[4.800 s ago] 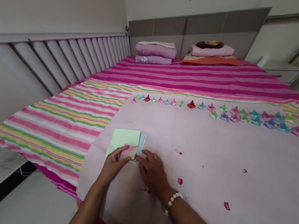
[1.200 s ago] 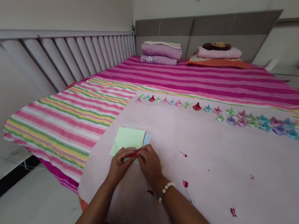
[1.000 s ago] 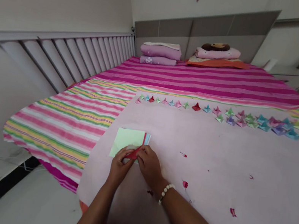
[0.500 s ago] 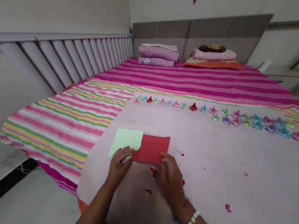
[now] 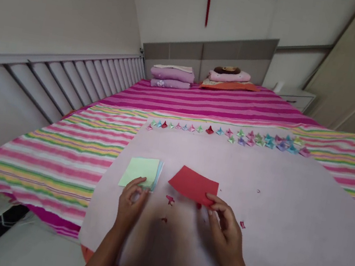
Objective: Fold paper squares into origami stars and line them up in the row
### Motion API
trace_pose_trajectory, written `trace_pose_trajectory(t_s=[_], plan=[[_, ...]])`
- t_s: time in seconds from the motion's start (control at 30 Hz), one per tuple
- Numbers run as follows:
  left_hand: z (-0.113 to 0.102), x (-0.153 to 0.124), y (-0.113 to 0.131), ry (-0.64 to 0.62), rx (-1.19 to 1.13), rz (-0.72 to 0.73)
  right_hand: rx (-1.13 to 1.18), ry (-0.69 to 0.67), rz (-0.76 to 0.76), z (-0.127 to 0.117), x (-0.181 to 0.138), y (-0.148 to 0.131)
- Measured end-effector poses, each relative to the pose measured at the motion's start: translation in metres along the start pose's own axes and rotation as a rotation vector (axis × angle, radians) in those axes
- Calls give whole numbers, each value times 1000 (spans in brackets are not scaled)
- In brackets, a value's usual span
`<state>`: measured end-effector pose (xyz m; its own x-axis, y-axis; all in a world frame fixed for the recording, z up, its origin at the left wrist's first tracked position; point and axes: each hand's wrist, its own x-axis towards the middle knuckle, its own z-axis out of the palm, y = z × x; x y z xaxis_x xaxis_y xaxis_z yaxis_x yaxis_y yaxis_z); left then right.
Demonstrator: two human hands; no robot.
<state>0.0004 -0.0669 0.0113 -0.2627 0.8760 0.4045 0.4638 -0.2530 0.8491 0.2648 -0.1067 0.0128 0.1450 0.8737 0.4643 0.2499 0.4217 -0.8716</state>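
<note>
My right hand pinches the lower right corner of a red paper sheet, which is tilted and raised a little above the pale board. At the left lies a small stack of square paper with a light green sheet on top and a blue edge showing beneath. My left hand is closed at the stack's lower right corner, thumb and forefinger gripping the green sheet there. Small red paper scraps lie between the hands, and another red scrap is to the right of my right hand.
Folded paper pieces in several colours line the far edge of the pale board. Beneath is a striped bedsheet. Folded bedding is stacked near the headboard, and a white railing runs along the left.
My right hand has drawn the red sheet rightward off the stack and lifted it. The left hand stays at the green sheet. The head view has shifted right and tilted up.
</note>
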Motion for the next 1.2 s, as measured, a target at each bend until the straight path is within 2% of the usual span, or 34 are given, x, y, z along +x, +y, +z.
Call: trace_pose_trajectory(t_s=[0.03, 0.07, 0.13, 0.2, 0.23, 0.27, 0.37, 0.43, 0.6, 0.73, 0.9, 1.07, 1.2], plan=[[3, -5, 11, 3, -89, -102, -5, -14, -21, -3, -4, -4], [7, -10, 23, -49, -211, -230, -12, -34, -45, -6, -8, -7], [16, -22, 44, -265, -561, -540, -34, -89, -91, -10, -18, -14], [24, -33, 60, -565, -849, -822, -56, -144, -126, -13, -28, -19], [28, -38, 65, -640, -929, -902, -62, -167, -135, -14, -33, -20], [31, -44, 68, -663, -970, -940, -63, -185, -134, -15, -39, -22], [36, -58, 73, -576, -922, -886, -33, -215, -81, -20, -53, -24], [37, -66, 74, -527, -861, -847, 12, -190, 3, -23, -60, -26], [39, -82, 83, -486, -859, -804, 289, 54, 300, -27, -63, -27], [41, -94, 92, -528, -842, -796, 499, 119, 556, -26, -59, -21], [41, -103, 105, -564, -866, -794, 645, 168, 571, -31, -58, -23], [40, -109, 106, -596, -845, -817, 744, 73, 695, -43, -56, -41], [34, -110, 111, -654, -852, -771, 719, 98, 669, -52, -56, -47]])
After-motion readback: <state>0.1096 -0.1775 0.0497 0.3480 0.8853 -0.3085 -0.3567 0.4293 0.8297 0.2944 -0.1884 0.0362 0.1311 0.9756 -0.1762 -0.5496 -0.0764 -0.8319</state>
